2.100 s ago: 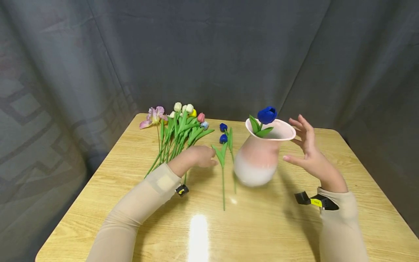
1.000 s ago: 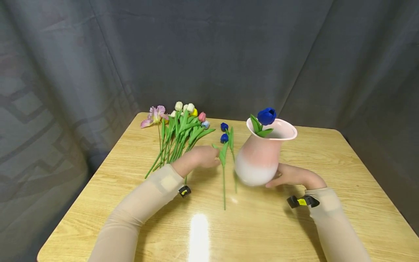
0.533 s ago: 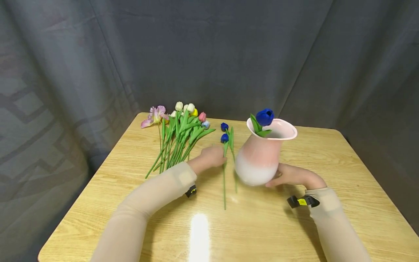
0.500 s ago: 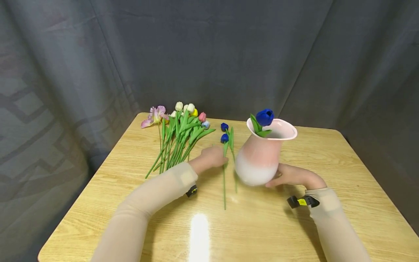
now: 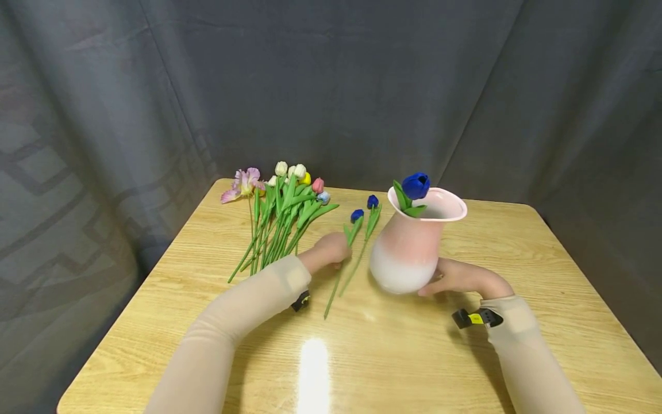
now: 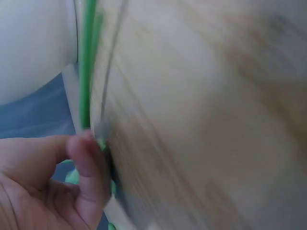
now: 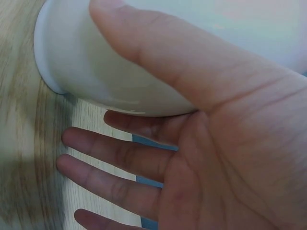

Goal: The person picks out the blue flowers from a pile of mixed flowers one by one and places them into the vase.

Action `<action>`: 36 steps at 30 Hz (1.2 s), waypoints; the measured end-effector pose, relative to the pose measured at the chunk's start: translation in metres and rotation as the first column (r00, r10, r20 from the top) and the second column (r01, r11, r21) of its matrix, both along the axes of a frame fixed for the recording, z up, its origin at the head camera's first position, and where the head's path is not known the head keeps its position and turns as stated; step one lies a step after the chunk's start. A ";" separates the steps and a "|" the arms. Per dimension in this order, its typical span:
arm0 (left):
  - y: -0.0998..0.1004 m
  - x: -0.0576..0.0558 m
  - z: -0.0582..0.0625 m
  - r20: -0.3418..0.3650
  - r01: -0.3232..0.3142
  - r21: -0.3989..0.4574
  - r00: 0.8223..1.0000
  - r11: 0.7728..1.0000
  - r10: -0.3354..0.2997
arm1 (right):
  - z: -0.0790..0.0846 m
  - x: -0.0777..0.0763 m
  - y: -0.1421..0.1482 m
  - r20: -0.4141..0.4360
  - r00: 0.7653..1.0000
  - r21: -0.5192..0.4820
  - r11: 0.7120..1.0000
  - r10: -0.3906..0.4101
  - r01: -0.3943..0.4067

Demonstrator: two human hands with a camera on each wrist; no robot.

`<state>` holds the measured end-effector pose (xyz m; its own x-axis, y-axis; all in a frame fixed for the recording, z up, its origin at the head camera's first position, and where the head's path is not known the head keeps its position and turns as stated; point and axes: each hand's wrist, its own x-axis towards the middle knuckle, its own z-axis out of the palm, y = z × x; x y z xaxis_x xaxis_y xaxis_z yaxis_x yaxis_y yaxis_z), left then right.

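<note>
My left hand [image 5: 333, 247] pinches a blue tulip [image 5: 357, 215] just below its leaves, low over the table. Its green stem [image 6: 86, 67] rises from thumb and finger in the left wrist view. Close on its right lies a second blue tulip [image 5: 372, 201], slanted the same way. A pink-and-white vase [image 5: 405, 253] stands tilted at right of centre, with one blue tulip [image 5: 416, 186] in its mouth. My right hand [image 5: 462, 277] rests against the vase's lower right side. In the right wrist view the thumb lies along the white wall [image 7: 96, 62], with the other fingers straight and spread.
Left of my left hand lies a bunch of artificial flowers [image 5: 289, 213]: white, yellow, pink and light blue tulips. A pale purple flower [image 5: 245, 183] lies at its left end. The wooden table [image 5: 393, 362] ends at a dark curtain [image 5: 331, 98].
My right hand has come down onto the vase's side. My left hand has moved right to the nearer blue tulip; both lying tulips have since swung, stem ends leftward and heads slightly right.
</note>
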<state>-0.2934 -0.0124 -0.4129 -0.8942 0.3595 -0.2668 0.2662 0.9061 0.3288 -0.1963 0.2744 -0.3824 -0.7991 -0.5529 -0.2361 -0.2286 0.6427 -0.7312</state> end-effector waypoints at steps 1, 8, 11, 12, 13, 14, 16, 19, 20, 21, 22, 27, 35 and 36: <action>-0.003 -0.001 0.000 0.011 0.001 0.035 1.000 0.999 -0.002 | 0.000 0.000 0.000 0.000 1.000 0.000 1.000 -0.001 0.001; -0.019 -0.001 0.006 0.019 -0.059 0.232 0.998 0.971 0.056 | -0.002 -0.001 -0.001 -0.001 1.000 -0.008 1.000 0.004 -0.004; -0.025 0.001 0.018 -0.002 -0.073 0.339 0.997 0.938 0.078 | -0.002 -0.001 -0.001 -0.004 1.000 -0.007 1.000 0.007 -0.007; -0.027 0.002 0.023 -0.016 -0.075 0.378 0.996 0.923 0.087 | -0.002 -0.001 -0.001 -0.007 1.000 -0.008 1.000 0.009 -0.010; -0.029 0.004 0.029 -0.039 -0.072 0.415 0.995 0.907 0.096 | -0.002 -0.001 -0.001 -0.006 1.000 -0.011 1.000 0.011 -0.011; -0.030 0.006 0.034 -0.065 -0.063 0.453 0.993 0.889 0.103 | -0.002 -0.001 -0.001 -0.008 1.000 -0.011 1.000 0.014 -0.014; -0.034 0.010 0.046 -0.128 -0.035 0.516 0.985 0.856 0.118 | -0.001 -0.001 -0.001 -0.007 1.000 -0.015 1.000 0.017 -0.017; -0.038 0.021 0.064 -0.233 0.034 0.598 0.963 0.801 0.133 | 0.000 -0.001 -0.002 -0.001 1.000 -0.016 1.000 0.013 -0.013; -0.039 0.025 0.069 -0.271 0.062 0.615 0.953 0.786 0.137 | 0.001 0.000 -0.002 -0.001 1.000 -0.013 1.000 0.011 -0.011; -0.040 0.030 0.075 -0.311 0.090 0.627 0.940 0.774 0.142 | 0.001 0.000 -0.002 0.000 1.000 -0.012 1.000 0.008 -0.008; -0.041 0.034 0.080 -0.350 0.120 0.634 0.925 0.764 0.146 | 0.001 0.000 -0.002 -0.001 1.000 -0.009 1.000 0.005 -0.005; -0.044 0.058 0.102 -0.513 0.265 0.644 0.846 0.717 0.148 | 0.001 0.001 -0.002 -0.015 1.000 -0.001 1.000 0.003 -0.003; -0.042 0.085 0.111 -0.749 0.545 0.567 0.653 0.618 0.112 | 0.003 0.003 0.000 -0.013 1.000 -0.001 1.000 -0.006 0.006; -0.042 0.086 0.110 -0.765 0.567 0.553 0.635 0.611 0.104 | 0.003 0.003 0.000 -0.016 1.000 0.000 1.000 -0.008 0.008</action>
<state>-0.2071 -0.0540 -0.3025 -0.5043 0.3365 0.7953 0.8551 0.3230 0.4056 -0.1935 0.2744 -0.3797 -0.8072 -0.5463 -0.2235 -0.2351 0.6448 -0.7273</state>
